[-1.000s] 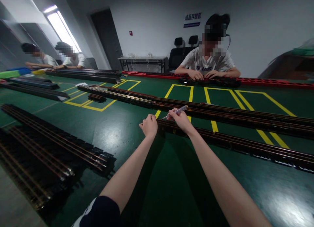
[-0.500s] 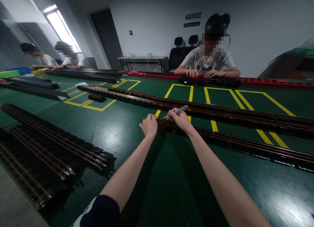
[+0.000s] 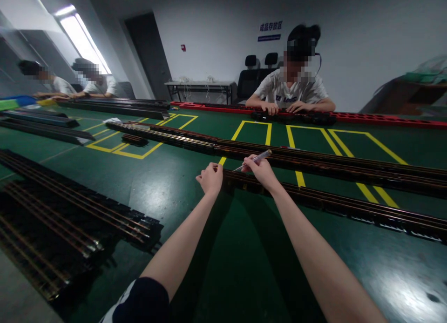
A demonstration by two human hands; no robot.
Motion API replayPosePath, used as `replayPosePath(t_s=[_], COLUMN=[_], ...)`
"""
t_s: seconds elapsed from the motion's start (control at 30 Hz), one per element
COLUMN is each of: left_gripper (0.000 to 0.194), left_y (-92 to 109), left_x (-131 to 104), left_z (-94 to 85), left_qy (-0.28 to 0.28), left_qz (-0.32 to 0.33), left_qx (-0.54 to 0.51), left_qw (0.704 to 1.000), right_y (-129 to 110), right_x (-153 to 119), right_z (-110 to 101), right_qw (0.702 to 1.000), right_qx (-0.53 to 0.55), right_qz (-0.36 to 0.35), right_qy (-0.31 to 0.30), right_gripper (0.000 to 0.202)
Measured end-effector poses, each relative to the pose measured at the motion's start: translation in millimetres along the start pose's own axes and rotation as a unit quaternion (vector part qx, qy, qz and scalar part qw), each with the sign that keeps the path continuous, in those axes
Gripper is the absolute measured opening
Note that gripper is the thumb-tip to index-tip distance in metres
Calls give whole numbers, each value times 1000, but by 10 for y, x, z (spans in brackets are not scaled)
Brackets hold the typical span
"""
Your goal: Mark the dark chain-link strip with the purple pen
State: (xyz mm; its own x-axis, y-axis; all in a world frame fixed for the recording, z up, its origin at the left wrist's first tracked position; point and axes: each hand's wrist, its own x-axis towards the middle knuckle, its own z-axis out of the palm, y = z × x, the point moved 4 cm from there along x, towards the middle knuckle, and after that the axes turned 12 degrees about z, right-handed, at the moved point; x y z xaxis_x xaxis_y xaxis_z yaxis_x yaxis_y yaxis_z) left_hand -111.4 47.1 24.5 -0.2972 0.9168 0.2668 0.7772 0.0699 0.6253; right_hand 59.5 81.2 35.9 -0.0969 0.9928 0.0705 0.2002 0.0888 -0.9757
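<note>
My left hand [image 3: 211,179] has its fingers closed at the left end of a long black rail [image 3: 331,203] with copper-coloured strips along it. Its fingertips are partly hidden behind the hand. In my right hand [image 3: 261,171] is a slim screwdriver [image 3: 262,156] with a clear handle, held like a pen. Its thin shaft slants down to the left, and the tip is at or just over the rail close to my left hand. Whether the tip touches the rail is too small to tell. Behind both hands runs another pair of long dark rails [image 3: 195,143].
Several shorter dark rails [image 3: 80,190] lie at the left on the green table [image 3: 167,183]. Yellow tape outlines [image 3: 295,151] mark the tabletop. Across from me a person [image 3: 291,88] handles black parts by a red rail [image 3: 377,118]. Two more people sit far left.
The view has shifted slightly. My right hand and the screwdriver have moved a little right, away from my left hand, which stays at the rail's end.
</note>
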Motion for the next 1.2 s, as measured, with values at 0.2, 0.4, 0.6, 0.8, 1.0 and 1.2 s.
replayPosePath(t_s=[0.2,0.4,0.6,0.8,1.0,1.2], left_gripper=[24,25,26,27,27,26], left_y=[3,7,14,23,15,2], left_x=[-9,-19,-22,-17,-10,-15], left_z=[-9,-10,-17,-22,-12,-5], left_qy=[0,-1,-4,-12,-6,-5], left_qz=[5,11,15,9,12,17], left_qx=[0,-1,4,11,12,6], left_qw=[1000,1000,1000,1000,1000,1000], right_y=[-36,-61,-50,-26,-14,1], right_x=[-82,-137,-134,-116,-103,-103], right_z=[-110,-153,-158,-160,-156,-198], right_qw=[1000,999,999,998,996,997], right_qx=[8,22,35,63,84,82], right_qz=[1,9,2,0,4,5], right_qy=[-21,-29,-24,-22,-16,9], right_gripper=[26,28,29,24,19,17])
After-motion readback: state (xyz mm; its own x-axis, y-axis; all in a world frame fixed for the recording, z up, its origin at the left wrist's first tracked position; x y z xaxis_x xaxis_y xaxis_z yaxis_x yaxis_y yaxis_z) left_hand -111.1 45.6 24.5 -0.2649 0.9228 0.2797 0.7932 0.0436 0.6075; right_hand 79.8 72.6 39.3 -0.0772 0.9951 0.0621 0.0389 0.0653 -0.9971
